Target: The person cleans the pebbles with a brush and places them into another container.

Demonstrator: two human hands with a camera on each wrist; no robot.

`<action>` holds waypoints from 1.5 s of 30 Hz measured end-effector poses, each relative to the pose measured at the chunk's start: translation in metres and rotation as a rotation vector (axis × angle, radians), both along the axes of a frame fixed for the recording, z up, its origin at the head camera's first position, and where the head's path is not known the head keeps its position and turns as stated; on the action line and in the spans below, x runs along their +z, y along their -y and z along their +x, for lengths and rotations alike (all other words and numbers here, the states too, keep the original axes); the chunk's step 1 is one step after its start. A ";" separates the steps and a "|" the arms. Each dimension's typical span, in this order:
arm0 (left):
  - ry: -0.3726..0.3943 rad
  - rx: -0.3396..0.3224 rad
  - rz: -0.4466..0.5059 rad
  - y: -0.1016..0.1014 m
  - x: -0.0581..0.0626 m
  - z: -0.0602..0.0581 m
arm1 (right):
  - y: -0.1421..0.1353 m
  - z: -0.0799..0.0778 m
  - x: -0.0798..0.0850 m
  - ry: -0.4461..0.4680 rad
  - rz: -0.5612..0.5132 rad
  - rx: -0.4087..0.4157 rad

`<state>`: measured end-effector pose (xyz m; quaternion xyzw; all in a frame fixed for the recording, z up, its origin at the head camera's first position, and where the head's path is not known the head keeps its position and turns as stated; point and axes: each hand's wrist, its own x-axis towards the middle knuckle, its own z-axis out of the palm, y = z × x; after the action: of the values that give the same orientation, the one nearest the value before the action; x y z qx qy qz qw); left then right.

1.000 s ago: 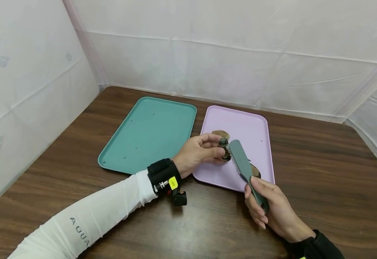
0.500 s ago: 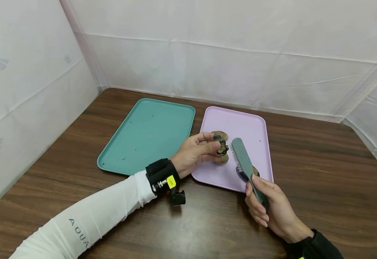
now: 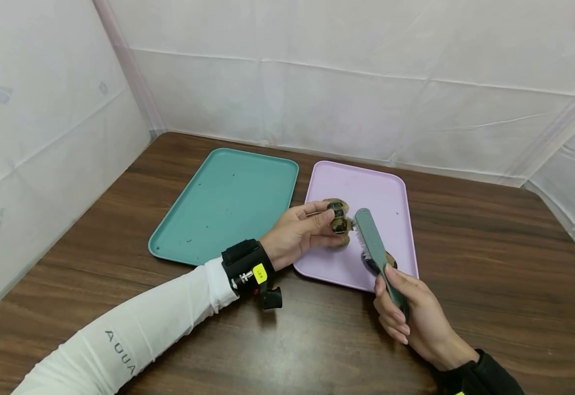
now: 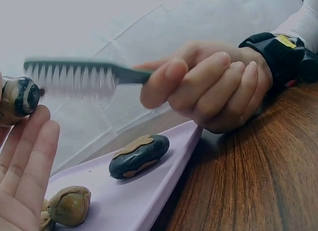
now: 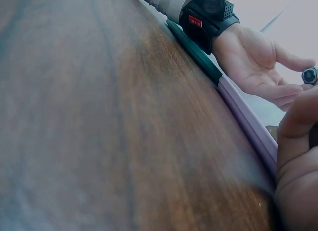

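Note:
Over the lilac tray (image 3: pixel 317 269), my left hand (image 3: pixel 294 233) pinches a rounded, stone-like lump (image 3: pixel 339 222) banded dark green and tan. My right hand (image 3: pixel 418 312) grips a green brush (image 3: pixel 371 236) by its handle, with the head raised toward the lump. In the left wrist view, the white bristles (image 4: pixel 74 81) point downward, right at a small dark nub on the lump's end. On the tray lie a dark oval stone-like piece (image 4: pixel 140 156) with tan patches and an olive-tan lump (image 4: pixel 70 206); the brush and left hand partly cover such pieces in the head view.
A teal tray (image 3: pixel 228 203) with several dark specks stands left of the lilac one on the brown wooden table (image 3: pixel 287 351). White sheeting (image 3: pixel 317 93) hangs behind and at the sides.
The left hand has turned the lump, bringing another side toward the brush. The brush head drew slightly away from the lump, and the bristles are now close to its end again.

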<state>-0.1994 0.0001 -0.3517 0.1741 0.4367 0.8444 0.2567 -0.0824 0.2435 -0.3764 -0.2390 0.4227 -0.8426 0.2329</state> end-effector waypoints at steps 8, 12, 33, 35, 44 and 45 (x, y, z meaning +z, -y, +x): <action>-0.048 -0.038 -0.069 0.002 0.001 0.002 | -0.001 -0.003 -0.002 -0.041 -0.025 0.075; -0.052 -0.019 -0.089 0.002 0.002 0.001 | -0.001 -0.002 -0.001 -0.018 0.013 0.042; -0.018 -0.027 -0.017 0.000 0.001 0.001 | 0.000 0.000 0.000 -0.015 0.103 -0.006; -0.020 -0.023 -0.009 -0.001 0.001 0.001 | 0.000 -0.001 0.000 -0.019 0.091 0.000; -0.016 -0.024 0.017 -0.002 0.001 0.000 | -0.002 -0.004 -0.002 -0.065 0.020 0.046; -0.017 -0.025 0.015 -0.002 0.001 0.000 | -0.002 -0.004 -0.002 -0.065 0.032 0.044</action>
<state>-0.1991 0.0021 -0.3505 0.1888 0.4303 0.8430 0.2620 -0.0863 0.2456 -0.3781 -0.2715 0.4382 -0.8222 0.2414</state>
